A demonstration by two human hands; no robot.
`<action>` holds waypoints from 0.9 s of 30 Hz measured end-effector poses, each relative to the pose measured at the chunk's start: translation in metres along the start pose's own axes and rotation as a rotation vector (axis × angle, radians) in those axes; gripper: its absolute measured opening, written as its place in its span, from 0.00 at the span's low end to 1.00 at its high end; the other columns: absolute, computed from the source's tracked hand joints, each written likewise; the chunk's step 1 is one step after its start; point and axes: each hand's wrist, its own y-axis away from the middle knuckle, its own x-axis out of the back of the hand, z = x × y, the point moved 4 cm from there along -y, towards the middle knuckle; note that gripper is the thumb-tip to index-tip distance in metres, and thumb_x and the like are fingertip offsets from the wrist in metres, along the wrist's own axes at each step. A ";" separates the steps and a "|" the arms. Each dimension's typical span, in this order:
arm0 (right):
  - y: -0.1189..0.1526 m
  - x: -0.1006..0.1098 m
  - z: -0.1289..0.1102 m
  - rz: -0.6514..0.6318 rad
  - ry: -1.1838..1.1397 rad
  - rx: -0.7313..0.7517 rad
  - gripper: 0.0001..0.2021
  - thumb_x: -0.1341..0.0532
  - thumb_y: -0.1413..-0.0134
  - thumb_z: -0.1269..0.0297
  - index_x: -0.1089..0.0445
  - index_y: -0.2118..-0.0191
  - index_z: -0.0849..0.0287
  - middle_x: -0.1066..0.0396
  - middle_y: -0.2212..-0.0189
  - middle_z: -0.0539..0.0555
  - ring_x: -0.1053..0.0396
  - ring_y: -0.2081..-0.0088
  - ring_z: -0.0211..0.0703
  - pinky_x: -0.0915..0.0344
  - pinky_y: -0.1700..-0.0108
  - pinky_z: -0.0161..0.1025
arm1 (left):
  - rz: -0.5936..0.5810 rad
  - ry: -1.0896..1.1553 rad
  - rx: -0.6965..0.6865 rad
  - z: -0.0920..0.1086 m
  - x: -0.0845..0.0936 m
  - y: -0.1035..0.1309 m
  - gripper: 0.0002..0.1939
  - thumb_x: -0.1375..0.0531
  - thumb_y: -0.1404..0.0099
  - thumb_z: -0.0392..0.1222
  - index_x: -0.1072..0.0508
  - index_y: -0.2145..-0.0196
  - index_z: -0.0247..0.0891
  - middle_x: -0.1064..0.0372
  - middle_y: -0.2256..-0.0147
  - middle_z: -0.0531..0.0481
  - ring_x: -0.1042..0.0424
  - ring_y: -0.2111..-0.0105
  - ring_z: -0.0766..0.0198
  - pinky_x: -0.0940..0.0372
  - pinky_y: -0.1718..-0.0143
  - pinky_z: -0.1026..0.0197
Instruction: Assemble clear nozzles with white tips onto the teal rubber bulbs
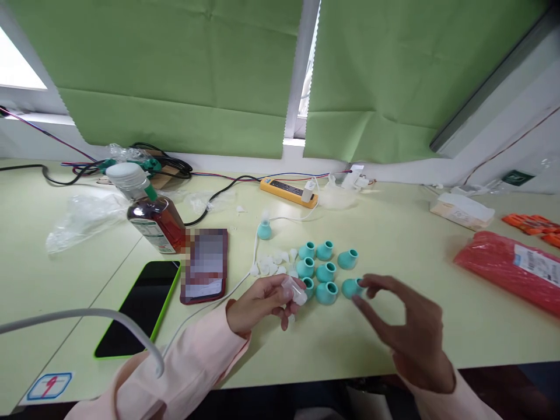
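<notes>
Several teal funnel-shaped pieces stand in rows on the table, among them a front-middle one point(326, 293). My left hand point(266, 300) is closed around a small clear plastic piece point(294, 290), just left of the rows. At the front right, the thumb and forefinger of my right hand point(400, 315) are at either side of a teal piece point(351, 288); whether they touch it is hard to tell. Small translucent white pieces point(273, 264) lie in a loose pile left of the rows. Farther back stands a teal piece with a clear top point(264, 230).
A green-edged phone point(140, 306), a red-edged phone point(205, 265) and a brown bottle point(158, 223) are on the left. Behind lies a yellow power strip point(289, 192) with a white cable. A red package point(510, 265) and orange parts point(531, 223) lie at the right.
</notes>
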 end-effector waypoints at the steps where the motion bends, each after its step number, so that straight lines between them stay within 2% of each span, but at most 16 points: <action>1: 0.001 -0.007 -0.014 -0.060 -0.106 0.031 0.16 0.39 0.60 0.65 0.37 0.60 0.56 0.32 0.73 0.51 0.34 0.73 0.39 0.34 0.67 0.38 | -0.015 0.030 -0.001 0.000 -0.001 0.001 0.18 0.41 0.49 0.46 0.33 0.63 0.33 0.41 0.77 0.51 0.39 0.77 0.70 0.38 0.80 0.67; 3: 0.001 -0.027 -0.036 -0.210 -0.282 0.102 0.23 0.40 0.58 0.66 0.42 0.52 0.55 0.31 0.68 0.52 0.34 0.74 0.37 0.33 0.69 0.36 | -0.045 0.061 -0.004 0.000 -0.003 0.001 0.18 0.39 0.50 0.44 0.32 0.62 0.33 0.41 0.77 0.51 0.39 0.76 0.70 0.37 0.79 0.66; 4: -0.001 -0.037 -0.043 -0.277 -0.347 0.119 0.24 0.41 0.56 0.66 0.44 0.50 0.54 0.31 0.67 0.52 0.34 0.73 0.36 0.32 0.71 0.34 | -0.059 0.060 -0.004 0.000 -0.004 0.002 0.17 0.39 0.50 0.43 0.32 0.63 0.33 0.41 0.76 0.51 0.39 0.76 0.70 0.37 0.79 0.66; 6: -0.005 -0.054 -0.049 -0.375 -0.437 0.132 0.20 0.45 0.52 0.67 0.43 0.50 0.53 0.31 0.66 0.52 0.33 0.71 0.36 0.32 0.74 0.32 | -0.054 0.045 -0.014 -0.001 -0.003 0.001 0.16 0.40 0.49 0.42 0.33 0.63 0.32 0.40 0.75 0.51 0.39 0.77 0.71 0.37 0.79 0.66; 8: -0.009 -0.066 -0.048 -0.405 -0.506 0.110 0.15 0.45 0.52 0.67 0.37 0.55 0.54 0.31 0.70 0.52 0.33 0.72 0.36 0.32 0.76 0.31 | 0.012 0.025 -0.043 0.000 0.000 0.001 0.19 0.40 0.50 0.42 0.37 0.60 0.34 0.39 0.76 0.52 0.38 0.79 0.72 0.37 0.81 0.66; 10: -0.010 -0.071 -0.043 -0.355 -0.578 0.027 0.11 0.43 0.54 0.66 0.34 0.61 0.57 0.32 0.74 0.51 0.33 0.76 0.35 0.31 0.77 0.31 | 0.111 -0.001 -0.101 0.001 0.004 0.001 0.21 0.39 0.51 0.40 0.40 0.59 0.37 0.38 0.77 0.54 0.38 0.82 0.72 0.37 0.82 0.66; 12: -0.008 -0.074 -0.039 -0.268 -0.658 -0.097 0.07 0.41 0.57 0.66 0.35 0.68 0.59 0.33 0.77 0.50 0.34 0.79 0.34 0.31 0.78 0.31 | 0.245 -0.083 -0.206 0.005 0.008 0.004 0.18 0.38 0.52 0.39 0.39 0.63 0.37 0.37 0.78 0.54 0.37 0.81 0.70 0.37 0.82 0.66; 14: -0.004 -0.076 -0.039 -0.192 -0.716 -0.179 0.04 0.40 0.58 0.67 0.37 0.73 0.60 0.35 0.78 0.50 0.34 0.80 0.34 0.31 0.79 0.32 | 0.417 -0.290 -0.384 0.013 0.010 0.011 0.10 0.38 0.52 0.36 0.34 0.70 0.35 0.36 0.77 0.52 0.35 0.77 0.68 0.36 0.78 0.65; 16: 0.000 -0.077 -0.041 -0.131 -0.744 -0.199 0.05 0.40 0.59 0.68 0.39 0.75 0.60 0.35 0.78 0.50 0.35 0.81 0.33 0.30 0.79 0.33 | 0.535 -0.569 -0.599 0.020 0.007 0.020 0.05 0.39 0.52 0.33 0.31 0.73 0.34 0.34 0.75 0.50 0.34 0.74 0.67 0.35 0.74 0.64; 18: 0.001 -0.077 -0.041 -0.085 -0.759 -0.206 0.06 0.39 0.60 0.69 0.39 0.76 0.60 0.35 0.78 0.50 0.35 0.81 0.34 0.30 0.79 0.33 | 0.534 -0.793 -0.790 0.023 -0.001 0.026 0.09 0.40 0.51 0.30 0.29 0.69 0.35 0.32 0.73 0.48 0.33 0.73 0.67 0.36 0.72 0.64; 20: 0.002 -0.077 -0.041 -0.064 -0.796 -0.206 0.07 0.38 0.62 0.70 0.39 0.76 0.59 0.35 0.78 0.49 0.35 0.82 0.34 0.31 0.81 0.33 | 0.490 -0.908 -0.902 0.022 -0.006 0.028 0.13 0.41 0.50 0.27 0.29 0.65 0.35 0.32 0.71 0.47 0.33 0.72 0.66 0.36 0.72 0.64; 24: 0.003 -0.077 -0.042 -0.057 -0.873 -0.183 0.09 0.38 0.62 0.74 0.41 0.77 0.59 0.37 0.81 0.46 0.35 0.84 0.34 0.33 0.83 0.32 | 0.479 -1.015 -0.986 0.019 -0.009 0.028 0.14 0.43 0.49 0.24 0.30 0.65 0.35 0.34 0.71 0.47 0.35 0.71 0.67 0.36 0.73 0.64; 27: 0.003 -0.078 -0.043 -0.049 -0.836 -0.177 0.10 0.38 0.63 0.74 0.41 0.78 0.59 0.37 0.81 0.47 0.35 0.84 0.34 0.33 0.83 0.32 | 0.492 -1.106 -1.067 0.018 -0.010 0.030 0.15 0.43 0.50 0.23 0.31 0.64 0.35 0.35 0.71 0.47 0.35 0.71 0.66 0.36 0.73 0.63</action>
